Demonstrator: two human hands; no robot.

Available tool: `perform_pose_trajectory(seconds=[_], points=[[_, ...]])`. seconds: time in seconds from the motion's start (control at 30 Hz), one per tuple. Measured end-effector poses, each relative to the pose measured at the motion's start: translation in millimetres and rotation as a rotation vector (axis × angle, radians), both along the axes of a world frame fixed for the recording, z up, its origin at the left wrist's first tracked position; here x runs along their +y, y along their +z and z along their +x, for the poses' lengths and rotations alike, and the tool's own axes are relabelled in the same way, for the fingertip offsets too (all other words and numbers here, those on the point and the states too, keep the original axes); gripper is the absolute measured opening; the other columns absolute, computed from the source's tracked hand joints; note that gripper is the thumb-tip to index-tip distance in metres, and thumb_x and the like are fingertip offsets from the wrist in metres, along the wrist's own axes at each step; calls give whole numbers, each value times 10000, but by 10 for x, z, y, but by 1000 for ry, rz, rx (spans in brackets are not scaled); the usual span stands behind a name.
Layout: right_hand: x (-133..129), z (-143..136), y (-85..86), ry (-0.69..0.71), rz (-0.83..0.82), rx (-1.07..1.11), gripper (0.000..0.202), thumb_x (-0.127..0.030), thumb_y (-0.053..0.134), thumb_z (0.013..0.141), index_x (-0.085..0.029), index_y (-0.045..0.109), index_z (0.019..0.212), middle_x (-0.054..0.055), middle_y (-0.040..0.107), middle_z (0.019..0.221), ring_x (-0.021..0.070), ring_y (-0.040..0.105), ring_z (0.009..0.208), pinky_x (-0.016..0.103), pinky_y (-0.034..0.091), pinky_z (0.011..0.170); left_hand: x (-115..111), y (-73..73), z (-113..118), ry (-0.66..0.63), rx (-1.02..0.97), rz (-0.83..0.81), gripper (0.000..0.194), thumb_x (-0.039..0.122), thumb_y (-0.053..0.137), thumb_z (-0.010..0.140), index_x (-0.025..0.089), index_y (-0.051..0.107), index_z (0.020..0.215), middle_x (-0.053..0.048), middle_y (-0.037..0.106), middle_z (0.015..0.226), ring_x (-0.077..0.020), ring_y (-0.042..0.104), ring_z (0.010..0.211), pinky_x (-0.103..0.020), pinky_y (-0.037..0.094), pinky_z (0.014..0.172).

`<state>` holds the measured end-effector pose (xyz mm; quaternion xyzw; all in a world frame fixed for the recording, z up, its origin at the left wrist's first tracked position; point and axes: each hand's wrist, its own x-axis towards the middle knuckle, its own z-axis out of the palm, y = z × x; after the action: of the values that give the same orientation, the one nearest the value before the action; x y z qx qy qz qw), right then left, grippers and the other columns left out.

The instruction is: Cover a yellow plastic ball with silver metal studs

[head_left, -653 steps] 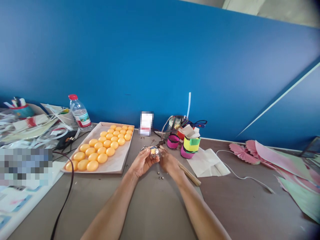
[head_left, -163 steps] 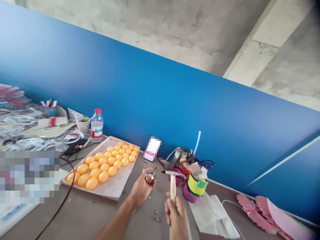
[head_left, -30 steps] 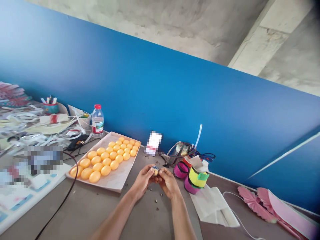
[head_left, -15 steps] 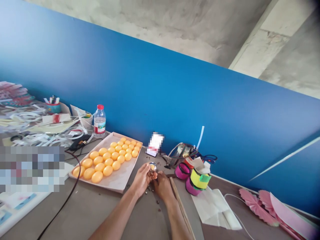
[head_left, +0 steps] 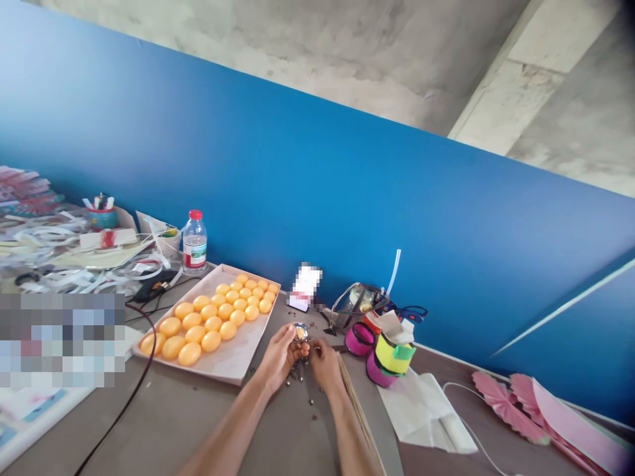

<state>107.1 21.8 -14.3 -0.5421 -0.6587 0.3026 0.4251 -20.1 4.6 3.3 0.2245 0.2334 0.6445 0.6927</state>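
My left hand [head_left: 278,360] is closed around a small shiny silver, cup-shaped piece [head_left: 301,328] with a yellow-orange centre. Just to its right, my right hand [head_left: 325,365] has thumb and fingers pinched together. Whatever it may hold is too small to make out. Several tiny dark and metallic bits [head_left: 300,375] lie scattered on the grey table [head_left: 198,423] beneath and around both hands. Left of the hands, a shallow light tray [head_left: 233,363] carries rows of orange balls [head_left: 211,341].
A phone [head_left: 304,287] leans behind my hands. Purple and yellow containers [head_left: 391,357] and white sheets [head_left: 426,410] stand and lie to the right, beyond thin sticks [head_left: 354,403]. A water bottle [head_left: 195,244] stands behind the tray. A dark cable [head_left: 143,380] crosses the left side.
My right hand has come up from the small bits on the table and turned, its fingers now pinched near the silver piece. My left hand keeps its hold.
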Motion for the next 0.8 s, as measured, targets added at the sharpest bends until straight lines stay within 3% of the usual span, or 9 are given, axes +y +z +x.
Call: perform_pose_trajectory(seconds=[0.13, 0.27, 0.37, 0.6, 0.7, 0.8], points=[[39, 44, 30, 41, -187, 465, 132, -300, 580, 672, -209, 527, 592, -59, 479, 454, 97, 371, 405, 229, 267, 452, -2, 5, -2, 2, 7, -8, 253, 341, 655, 730, 146, 545, 848, -10, 608, 708, -120, 608, 588, -235, 486, 567], [14, 23, 55, 132, -288, 762, 193, -312, 647, 626, -191, 499, 602, -63, 521, 513, 51, 307, 383, 208, 196, 436, 3, 4, -1, -8, 2, -2, 256, 339, 648, 737, 143, 545, 866, -8, 606, 701, -119, 605, 590, -230, 486, 567], [-7, 20, 65, 173, -314, 771, 192, -318, 654, 627, -191, 511, 619, -63, 533, 533, 52, 328, 391, 208, 218, 448, 3, 8, -6, -4, 3, -3, 264, 340, 650, 734, 142, 546, 874, -6, 602, 692, -118, 602, 587, -234, 490, 571], [43, 120, -40, 158, -217, 331, 141, -356, 637, 683, -225, 585, 698, -62, 537, 476, 117, 433, 445, 236, 297, 488, -12, 28, -12, 10, 7, -9, 267, 345, 672, 710, 146, 550, 840, -6, 600, 693, -119, 602, 581, -245, 496, 571], [52, 128, -50, 167, -194, 398, 162, -376, 610, 721, -220, 579, 691, -55, 523, 470, 116, 424, 440, 243, 307, 501, -10, 26, -7, 14, 10, -13, 274, 343, 678, 703, 144, 553, 844, -9, 604, 697, -119, 604, 580, -241, 496, 566], [22, 88, 26, 197, -247, 599, 210, -394, 611, 725, -210, 544, 649, -57, 487, 474, 97, 384, 424, 238, 293, 486, -9, 24, -3, 8, 17, -20, 280, 347, 683, 695, 143, 555, 838, -7, 606, 699, -120, 606, 578, -242, 494, 569]])
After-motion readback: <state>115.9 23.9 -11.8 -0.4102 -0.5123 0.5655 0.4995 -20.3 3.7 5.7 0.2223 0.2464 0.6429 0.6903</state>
